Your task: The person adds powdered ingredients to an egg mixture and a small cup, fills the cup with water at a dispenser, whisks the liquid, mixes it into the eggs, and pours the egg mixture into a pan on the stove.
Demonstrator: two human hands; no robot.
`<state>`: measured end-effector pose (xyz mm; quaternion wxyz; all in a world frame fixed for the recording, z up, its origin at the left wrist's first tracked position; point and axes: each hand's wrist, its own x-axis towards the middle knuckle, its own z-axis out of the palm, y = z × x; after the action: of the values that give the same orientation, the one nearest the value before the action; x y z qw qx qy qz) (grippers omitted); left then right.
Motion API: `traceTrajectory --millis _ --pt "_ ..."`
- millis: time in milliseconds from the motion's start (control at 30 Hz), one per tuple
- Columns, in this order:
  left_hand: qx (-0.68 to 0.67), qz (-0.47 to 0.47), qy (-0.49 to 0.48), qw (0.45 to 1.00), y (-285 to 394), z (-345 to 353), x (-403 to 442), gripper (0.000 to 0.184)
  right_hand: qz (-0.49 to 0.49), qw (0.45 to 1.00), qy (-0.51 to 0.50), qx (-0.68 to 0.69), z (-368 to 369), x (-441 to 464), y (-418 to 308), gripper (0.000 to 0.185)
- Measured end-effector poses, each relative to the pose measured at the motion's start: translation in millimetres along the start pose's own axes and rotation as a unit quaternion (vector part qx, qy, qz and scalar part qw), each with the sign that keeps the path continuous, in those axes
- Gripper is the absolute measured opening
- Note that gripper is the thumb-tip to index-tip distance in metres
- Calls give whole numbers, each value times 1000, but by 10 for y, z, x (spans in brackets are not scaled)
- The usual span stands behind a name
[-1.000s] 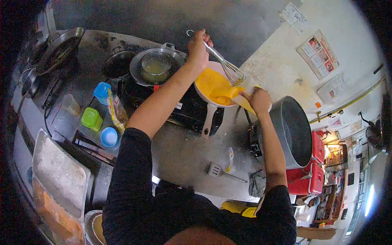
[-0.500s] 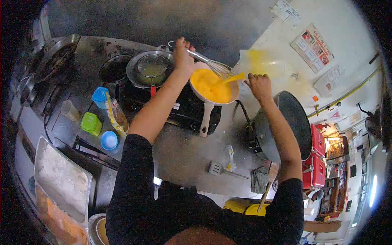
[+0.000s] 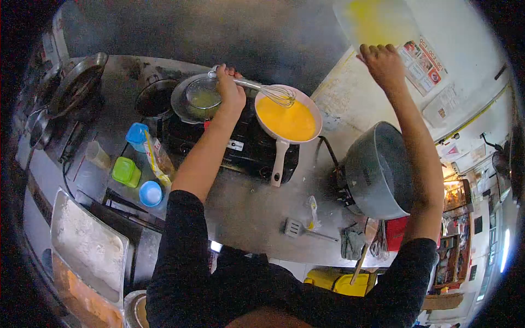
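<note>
My left hand [image 3: 231, 90] is closed around the handle of a metal whisk [image 3: 279, 96], whose wires are over the upper left part of a light pink pan [image 3: 280, 150]. Yellow liquid [image 3: 289, 117] fills the pan, which sits on the black stove [image 3: 219, 143]. High at the upper right, my right hand [image 3: 384, 65] grips the edge of a translucent container [image 3: 377, 22] with yellow residue on its inside.
A strainer [image 3: 203, 94] lies over a metal pan left of the whisk. A large grey pot [image 3: 363, 172] stands right. Nearer are a slotted spatula [image 3: 306, 229], a green container [image 3: 126, 172], a blue cup [image 3: 151, 193] and a floury tray [image 3: 90, 246].
My right hand has lifted the container up and away to the right, and the yellow stream into the pan has stopped. My left hand has moved left and slightly down with the whisk.
</note>
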<state>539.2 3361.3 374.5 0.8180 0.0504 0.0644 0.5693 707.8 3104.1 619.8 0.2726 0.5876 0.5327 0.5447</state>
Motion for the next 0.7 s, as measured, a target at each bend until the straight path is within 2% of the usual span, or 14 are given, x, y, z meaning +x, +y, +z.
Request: traceTrajectory --millis 33,67,167,200,233,300,333,400,500,533,633,667,700 --pt "8 13 8 1000 -15 -32 32 17 6 1000 -11 -1 -27 48 16 21" --pt "15 29 14 999 -29 -43 75 16 2 999 32 -7 -48 61 -7 20" --pt "21 44 24 999 15 -90 146 14 -5 998 54 10 157 -45 -411 19" --pt "20 41 26 999 4 -90 131 14 -1 997 -53 58 164 -85 -663 22" --pt "18 39 23 999 1 -90 104 14 -13 988 -115 105 117 -115 -933 22" --pt "17 36 14 999 60 -69 57 14 -114 979 -41 166 415 -337 -1457 15" --pt "15 36 28 999 90 -33 29 15 -88 968 -58 227 520 -456 -1720 11" --pt "11 36 55 998 156 15 -72 16 -96 959 -90 251 728 -601 -2096 9" --pt "13 63 66 996 153 -18 -207 18 -51 952 -86 291 673 -656 -2255 9" --pt "-17 49 76 996 101 -64 -188 18 -43 945 -66 318 552 -608 -2222 10" --pt "-107 10 109 988 -171 -382 -11 18 -3 950 -106 293 560 -541 -2251 12" --pt "-131 2 69 989 -254 -437 -36 20 -18 951 -103 292 568 -487 -2231 12" --pt "-127 0 87 988 -355 -451 -23 21 -32 951 -101 292 578 -425 -2225 12"
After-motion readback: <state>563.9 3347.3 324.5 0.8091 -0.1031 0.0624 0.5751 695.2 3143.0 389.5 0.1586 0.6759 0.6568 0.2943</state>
